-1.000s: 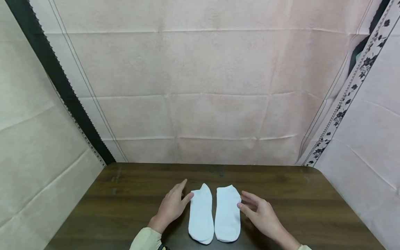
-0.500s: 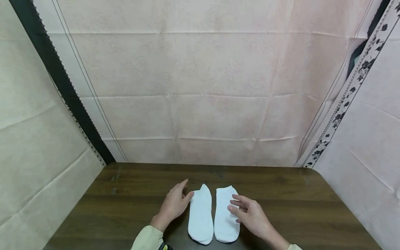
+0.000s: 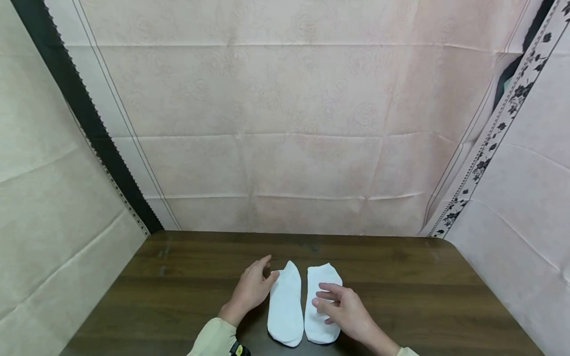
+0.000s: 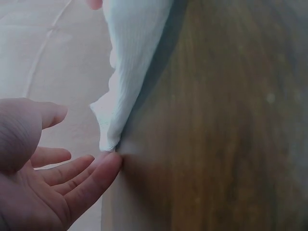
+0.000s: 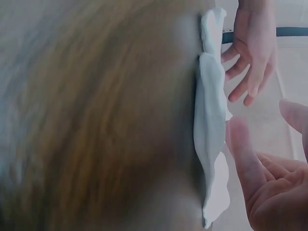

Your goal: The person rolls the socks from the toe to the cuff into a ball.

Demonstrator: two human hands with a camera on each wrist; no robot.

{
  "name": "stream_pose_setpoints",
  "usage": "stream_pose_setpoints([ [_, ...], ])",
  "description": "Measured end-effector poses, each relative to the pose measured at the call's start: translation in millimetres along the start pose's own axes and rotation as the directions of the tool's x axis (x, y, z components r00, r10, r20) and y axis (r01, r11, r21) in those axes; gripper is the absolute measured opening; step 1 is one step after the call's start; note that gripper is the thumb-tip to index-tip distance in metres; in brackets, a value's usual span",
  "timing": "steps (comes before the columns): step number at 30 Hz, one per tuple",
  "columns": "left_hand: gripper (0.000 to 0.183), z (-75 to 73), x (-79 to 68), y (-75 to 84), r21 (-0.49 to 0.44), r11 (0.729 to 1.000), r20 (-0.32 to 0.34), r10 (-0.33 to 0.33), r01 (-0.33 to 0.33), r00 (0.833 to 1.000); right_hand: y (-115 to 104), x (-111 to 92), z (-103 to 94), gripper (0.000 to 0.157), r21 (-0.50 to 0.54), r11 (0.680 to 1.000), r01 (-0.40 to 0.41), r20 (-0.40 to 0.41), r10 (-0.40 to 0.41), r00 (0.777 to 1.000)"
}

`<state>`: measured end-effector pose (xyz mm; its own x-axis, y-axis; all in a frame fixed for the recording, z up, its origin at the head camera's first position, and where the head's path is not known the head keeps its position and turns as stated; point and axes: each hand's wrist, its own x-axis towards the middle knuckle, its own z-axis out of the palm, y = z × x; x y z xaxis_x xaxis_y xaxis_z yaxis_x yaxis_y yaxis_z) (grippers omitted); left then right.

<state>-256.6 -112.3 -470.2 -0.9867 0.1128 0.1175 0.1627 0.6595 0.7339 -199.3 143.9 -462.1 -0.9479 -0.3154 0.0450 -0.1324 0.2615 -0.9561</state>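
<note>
Two white ankle socks lie flat side by side on a dark wooden table. Beside the left sock (image 3: pixel 286 309), my left hand (image 3: pixel 250 289) has its fingers extended, the thumb overlapping the cuff. In the left wrist view, a fingertip (image 4: pixel 109 163) is right at the end of that sock. Over the right sock (image 3: pixel 317 329) is my right hand (image 3: pixel 345 310), its fingers loosely bent and spread from the thumb. The right wrist view has a fingertip (image 5: pixel 237 127) close by the upper side of the sock (image 5: pixel 210 110). Neither hand grips a sock.
The brown wooden table (image 3: pixel 191 296) has its far edge against a pale cloth backdrop (image 3: pixel 285 163). Cloth panels (image 3: pixel 521 237) flank it on both sides. A dark band (image 5: pixel 288 32) circles my left wrist or sleeve end in the right wrist view.
My right hand has moved left, from the right sock's outer edge to over the middle of it. The left hand has barely shifted, and the socks lie as before.
</note>
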Motion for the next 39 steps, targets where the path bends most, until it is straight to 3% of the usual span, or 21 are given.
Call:
stream_pose_setpoints([
  [9,0.054,4.3,3.8,1.1,-0.005,1.0,0.003,0.014,-0.014,1.0,0,2,11.4,0.06,0.022,0.999,0.024,0.022,-0.024,0.999],
  [15,0.054,7.9,3.8,0.2,0.007,1.0,0.005,0.007,-0.007,1.0,1,3,17.8,0.059,-0.006,1.0,0.005,0.045,-0.005,0.999],
  [22,0.054,10.9,4.5,3.2,0.024,1.0,0.01,0.003,-0.003,1.0,-2,3,24.6,0.053,-0.052,0.998,0.04,0.038,-0.038,0.999],
  [30,0.045,10.5,4.6,1.4,0.062,0.998,0.029,0.014,-0.016,0.999,0,5,31.6,0.037,-0.091,0.995,0.037,0.054,-0.032,0.998],
  [39,0.028,9.5,2.8,-0.7,0.062,0.998,0.007,0.018,-0.018,1.0,0,7,33.9,0.032,-0.171,0.983,0.063,0.072,-0.051,0.996],
])
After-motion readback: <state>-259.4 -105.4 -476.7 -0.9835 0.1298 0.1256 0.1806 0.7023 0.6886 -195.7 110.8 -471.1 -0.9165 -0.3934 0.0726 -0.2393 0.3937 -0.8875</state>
